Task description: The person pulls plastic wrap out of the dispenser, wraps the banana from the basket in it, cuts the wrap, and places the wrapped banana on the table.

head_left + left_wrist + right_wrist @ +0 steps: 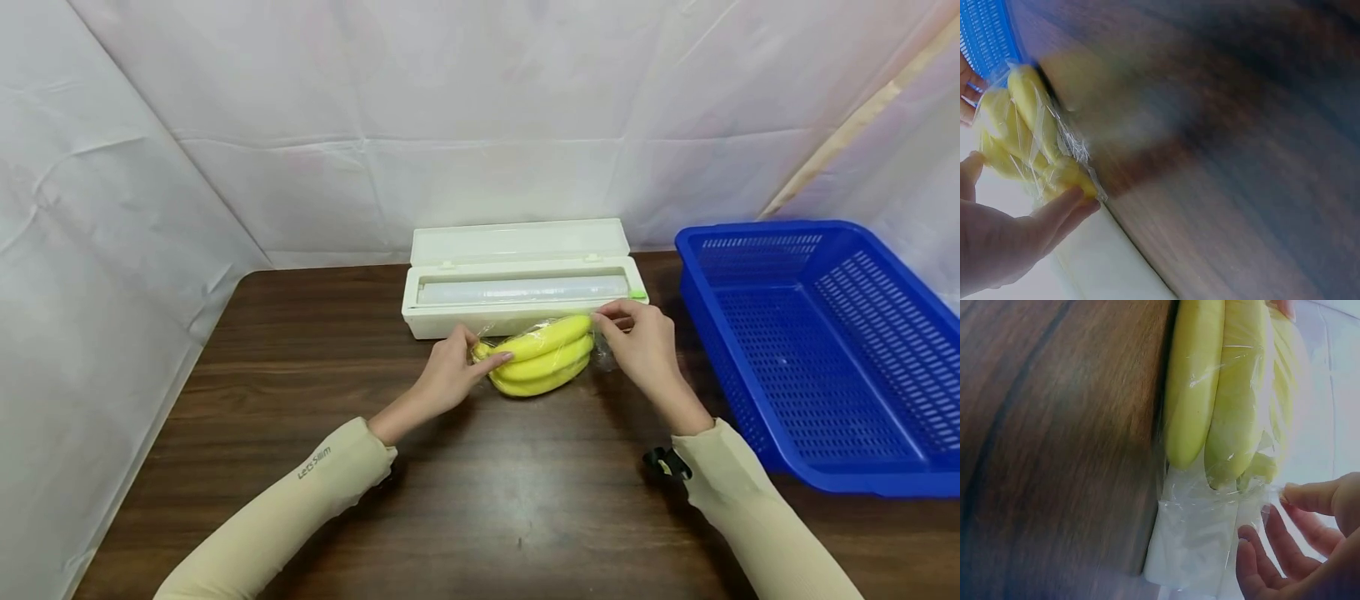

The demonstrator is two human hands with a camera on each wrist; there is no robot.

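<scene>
A bunch of yellow bananas, wrapped in clear plastic film, lies on the brown table in front of a white box. My left hand grips the stem end, its thumb across the top banana. At the tips' end, my right hand pinches a loose edge of the plastic film between thumb and forefinger. The right wrist view shows the other fingers of that hand loosely bent. In the left wrist view, the left hand has its fingertips at the stem end.
The white box stands behind the bananas with its lid raised and a roll of film inside. To the right is a blue perforated basket. White sheeting hangs behind the table and at its sides.
</scene>
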